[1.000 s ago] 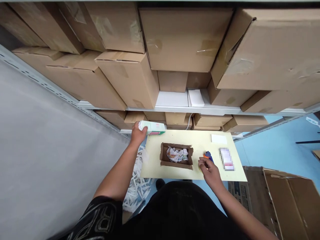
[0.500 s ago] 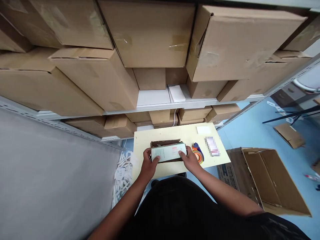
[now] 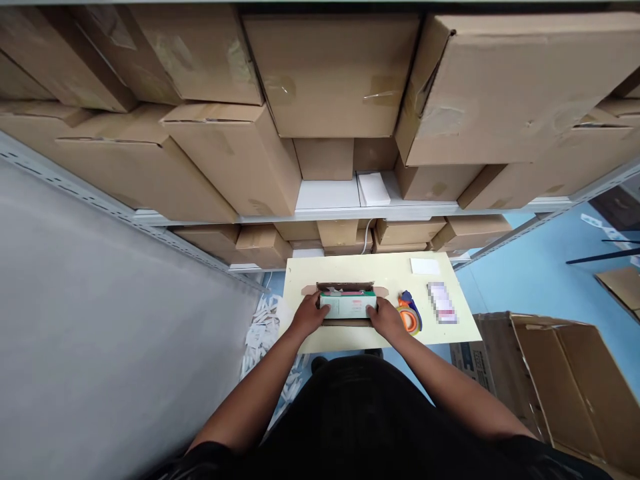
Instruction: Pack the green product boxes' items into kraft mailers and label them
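Note:
A small open brown carton [image 3: 345, 289] sits in the middle of a pale yellow table [image 3: 380, 272]. A light green product box [image 3: 349, 305] lies lengthwise in the carton's mouth. My left hand [image 3: 309, 316] grips its left end and my right hand [image 3: 385, 317] grips its right end, fingers curled around it. Crumpled paper shows just behind the green box inside the carton.
An orange and blue tape dispenser [image 3: 410, 317] lies right of the carton, with a blurred label [image 3: 441, 303] and a white card [image 3: 425, 266] further right. Shelves of cardboard boxes [image 3: 330, 80] rise behind. A large open carton [image 3: 565, 387] stands on the blue floor at right; white paper strips [image 3: 263, 327] litter the left.
My left hand brought the green box from the table's far left corner to the carton. My right hand joined it, and both lowered the box into the carton.

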`<state>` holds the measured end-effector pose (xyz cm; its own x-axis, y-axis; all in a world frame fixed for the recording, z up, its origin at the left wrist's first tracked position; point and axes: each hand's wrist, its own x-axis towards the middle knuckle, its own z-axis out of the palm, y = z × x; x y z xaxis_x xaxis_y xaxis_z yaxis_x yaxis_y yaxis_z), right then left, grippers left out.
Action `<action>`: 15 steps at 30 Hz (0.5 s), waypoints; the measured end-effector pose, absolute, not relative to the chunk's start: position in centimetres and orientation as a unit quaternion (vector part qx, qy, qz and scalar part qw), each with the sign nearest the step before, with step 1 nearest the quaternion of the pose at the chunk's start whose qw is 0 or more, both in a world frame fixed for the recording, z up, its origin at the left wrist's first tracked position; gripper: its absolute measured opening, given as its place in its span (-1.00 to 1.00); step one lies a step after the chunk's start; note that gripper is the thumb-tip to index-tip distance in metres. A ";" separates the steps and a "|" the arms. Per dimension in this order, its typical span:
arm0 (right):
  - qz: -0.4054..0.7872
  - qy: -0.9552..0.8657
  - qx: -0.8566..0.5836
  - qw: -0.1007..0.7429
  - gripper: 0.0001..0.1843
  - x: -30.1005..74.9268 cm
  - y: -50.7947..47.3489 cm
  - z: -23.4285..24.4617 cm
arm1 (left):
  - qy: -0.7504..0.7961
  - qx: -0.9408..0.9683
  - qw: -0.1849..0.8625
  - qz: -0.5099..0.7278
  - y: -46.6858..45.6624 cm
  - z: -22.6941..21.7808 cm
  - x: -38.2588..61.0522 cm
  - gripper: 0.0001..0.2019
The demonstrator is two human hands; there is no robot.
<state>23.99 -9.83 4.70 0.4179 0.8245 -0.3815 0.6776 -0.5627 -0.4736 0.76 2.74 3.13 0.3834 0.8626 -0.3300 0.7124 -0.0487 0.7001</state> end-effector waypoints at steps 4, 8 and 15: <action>0.285 -0.451 -0.844 0.053 -0.65 24.1 -8.4 4.2 | 0.581 0.732 0.351 0.060 2.3 2.7 1.7 -0.48; 0.273 -0.447 -0.848 0.084 -0.69 24.9 -9.1 3.8 | 0.604 0.715 0.320 0.149 1.3 2.2 1.4 -0.41; 0.366 -0.296 -0.854 0.220 -0.54 26.3 -14.1 0.3 | 0.684 0.534 0.434 0.239 -0.5 -0.8 -1.7 -0.14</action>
<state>26.31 -14.14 0.26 0.5570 0.6666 -0.4954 0.3440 -0.7281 -0.5930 -1.71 -0.48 -0.79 -0.0514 0.9393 -0.3392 0.5237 0.3145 0.7917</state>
